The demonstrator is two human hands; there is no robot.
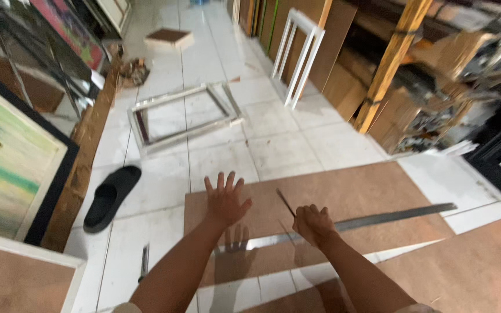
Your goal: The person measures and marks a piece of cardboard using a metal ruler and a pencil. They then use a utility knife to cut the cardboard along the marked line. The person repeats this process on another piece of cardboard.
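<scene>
A: Where's the cutting tool point(286, 202)?
B: In the right hand point(314, 225), which is closed in a fist around its handle. The thin blade sticks up and away from the knuckles, leaning to the upper left, tip over the brown board point(343, 194).

A: And the other hand?
B: The left hand point(225, 200) lies flat, fingers spread, palm down near the board's left end. It grips nothing.

A: What guides the blade?
B: A long metal ruler point(378, 218). Its long axis runs across the board from lower left to upper right, the far end pointing right.

A: Risks?
B: I'd judge 2. The left hand presses the board, not the ruler, so the ruler could slide and the line wander. And those spread fingers sit near the blade; a slip could nick them.

A: Around it?
B: White floor tiles point(163, 197), 1 black sandal point(111, 197), a silver frame point(184, 116) lying flat, a framed painting point(7, 168) at left.
</scene>
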